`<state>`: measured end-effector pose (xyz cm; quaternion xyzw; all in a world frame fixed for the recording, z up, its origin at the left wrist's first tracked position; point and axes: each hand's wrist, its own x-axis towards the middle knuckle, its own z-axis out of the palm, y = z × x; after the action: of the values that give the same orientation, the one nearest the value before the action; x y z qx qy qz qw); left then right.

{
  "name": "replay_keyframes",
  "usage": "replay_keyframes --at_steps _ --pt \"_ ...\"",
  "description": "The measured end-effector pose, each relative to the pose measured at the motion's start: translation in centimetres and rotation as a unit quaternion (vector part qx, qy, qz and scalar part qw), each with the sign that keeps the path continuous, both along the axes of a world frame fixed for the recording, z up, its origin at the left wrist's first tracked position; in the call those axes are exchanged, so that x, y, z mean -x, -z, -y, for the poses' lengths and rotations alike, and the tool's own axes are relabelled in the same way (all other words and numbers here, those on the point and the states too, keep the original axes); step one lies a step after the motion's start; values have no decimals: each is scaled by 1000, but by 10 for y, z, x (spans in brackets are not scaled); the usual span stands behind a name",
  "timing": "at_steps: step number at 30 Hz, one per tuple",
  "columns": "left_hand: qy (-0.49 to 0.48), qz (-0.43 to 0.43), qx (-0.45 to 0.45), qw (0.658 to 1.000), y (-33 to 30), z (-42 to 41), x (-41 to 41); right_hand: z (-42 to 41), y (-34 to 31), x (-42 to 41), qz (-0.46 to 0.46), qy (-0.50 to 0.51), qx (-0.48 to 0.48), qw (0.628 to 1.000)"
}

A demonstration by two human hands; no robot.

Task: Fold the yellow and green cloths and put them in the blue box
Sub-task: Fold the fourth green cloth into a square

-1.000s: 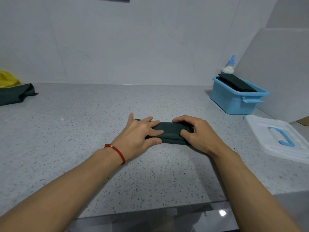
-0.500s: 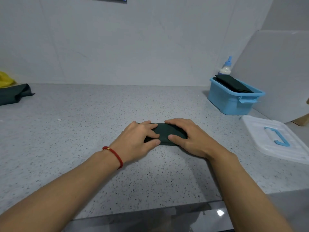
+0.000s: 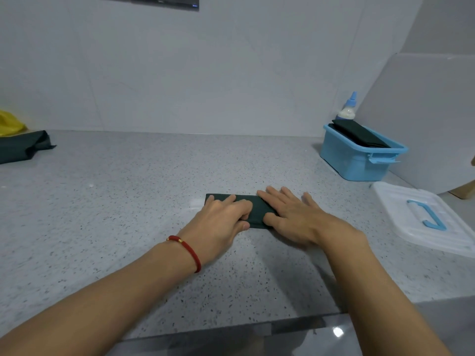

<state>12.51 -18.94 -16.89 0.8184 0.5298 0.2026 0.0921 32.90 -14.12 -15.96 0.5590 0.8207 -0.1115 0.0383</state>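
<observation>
A dark green cloth [image 3: 257, 210], folded into a small rectangle, lies on the speckled counter at the centre. My left hand [image 3: 221, 222] grips its left part, fingers curled on top and thumb at the near edge. My right hand [image 3: 293, 217] lies flat on its right end with straight fingers, pressing it down. The blue box [image 3: 359, 163] stands at the back right with another folded dark green cloth [image 3: 359, 134] sticking out of it. A yellow cloth [image 3: 9, 123] and a loose green cloth [image 3: 20, 149] lie at the far left.
The box's white lid with a blue handle [image 3: 424, 217] lies on the counter right of my right hand. A small bottle with a blue cap [image 3: 348, 107] stands behind the box. A white board [image 3: 424, 111] leans at the right. The counter's front edge [image 3: 231, 327] is near.
My right hand has gone from curled round the cloth's right end to lying flat on it. My left hand's fingers have curled more. The cloth stays in the same place.
</observation>
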Motion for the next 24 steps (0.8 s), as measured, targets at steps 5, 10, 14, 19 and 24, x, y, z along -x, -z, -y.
replay_keyframes --at_steps 5,10,14,19,24 --pt "23 12 20 999 5 2 5 -10 3 31 -3 -37 -65 997" --pt "21 -39 -1 999 9 10 13 -14 21 13 -26 -24 -28 999" --pt "-34 -52 -16 998 8 22 24 -12 24 -8 -25 -10 -39 999" --pt "-130 -93 37 986 -47 -20 31 -8 27 -10 -50 -6 -81 995" --pt "-81 -170 114 975 -53 -25 25 0 26 -9 -111 21 -158 981"
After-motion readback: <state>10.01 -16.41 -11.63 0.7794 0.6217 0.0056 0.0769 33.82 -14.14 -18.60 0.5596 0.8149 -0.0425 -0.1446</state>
